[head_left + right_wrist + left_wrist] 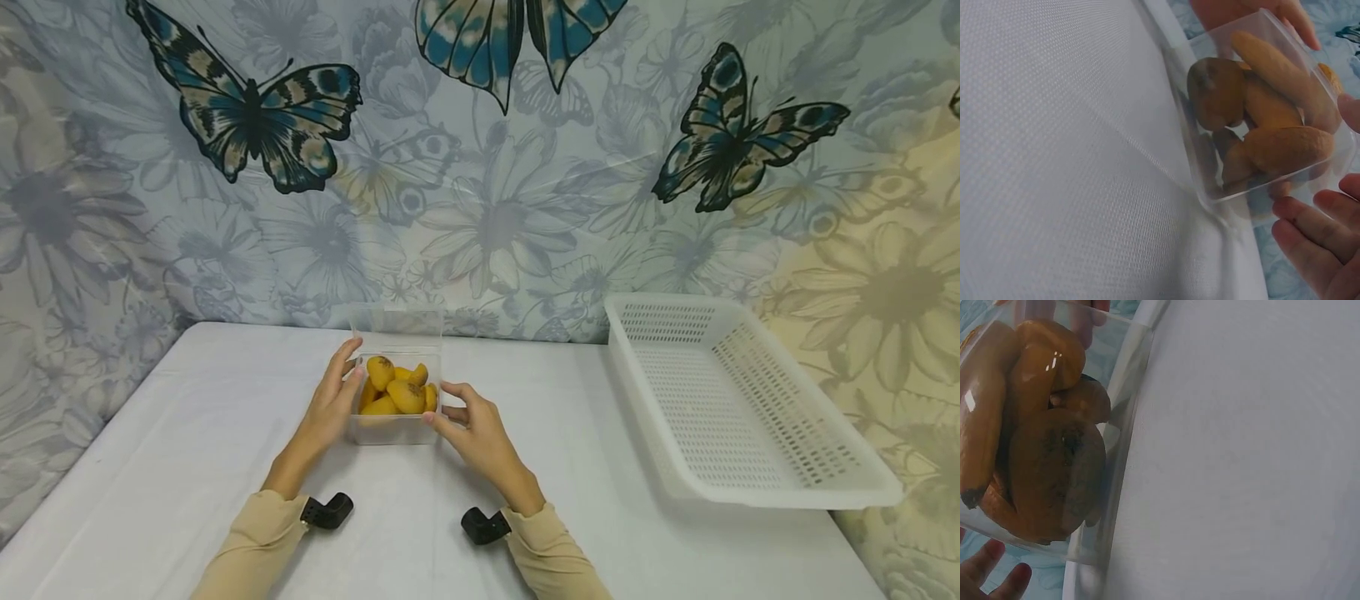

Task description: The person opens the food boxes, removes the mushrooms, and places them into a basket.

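Note:
A clear plastic box [397,432], with its clear lid [397,321] raised at the back, stands on the white table. Several yellow mango-like fruits [406,397], some with brown spots, fill it. At the box's left side is my left hand [330,408], fingers pointing away and thumb close to the rim. My right hand [480,433] is at the right side, thumb by the near corner and fingers spread along the wall. In the right wrist view, loosely bent fingers [1316,228] reach to the box's edge. The left fingertips [1013,581] show beside the box's corner in the left wrist view.
A white perforated plastic basket [652,433] stands to the right on the table. Behind the white-covered table [187,417] hangs a cloth [495,217] printed with flowers and butterflies. A black wrist camera [330,510] is strapped to each sleeve.

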The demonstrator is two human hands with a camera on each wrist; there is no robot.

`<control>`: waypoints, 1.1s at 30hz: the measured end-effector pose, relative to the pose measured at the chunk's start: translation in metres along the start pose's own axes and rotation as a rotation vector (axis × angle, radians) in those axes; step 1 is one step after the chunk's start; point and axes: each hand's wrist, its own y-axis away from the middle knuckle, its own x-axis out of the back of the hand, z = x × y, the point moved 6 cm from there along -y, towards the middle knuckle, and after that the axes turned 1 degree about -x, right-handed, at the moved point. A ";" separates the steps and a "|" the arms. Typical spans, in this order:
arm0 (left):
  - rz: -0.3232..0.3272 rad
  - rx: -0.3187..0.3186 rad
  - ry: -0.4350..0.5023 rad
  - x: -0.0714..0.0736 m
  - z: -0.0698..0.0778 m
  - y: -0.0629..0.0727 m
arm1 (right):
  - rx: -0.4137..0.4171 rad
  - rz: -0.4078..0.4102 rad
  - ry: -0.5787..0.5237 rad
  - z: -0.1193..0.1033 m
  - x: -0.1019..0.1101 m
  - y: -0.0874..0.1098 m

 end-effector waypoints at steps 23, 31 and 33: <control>-0.068 0.128 -0.002 0.001 -0.007 0.004 | -0.019 -0.040 -0.020 0.000 -0.003 0.000; -0.106 0.120 -0.027 0.002 -0.006 0.003 | -0.039 -0.027 -0.013 0.001 -0.003 -0.001; -0.117 0.115 -0.032 0.003 -0.005 0.003 | -0.045 -0.027 -0.002 0.002 -0.003 -0.001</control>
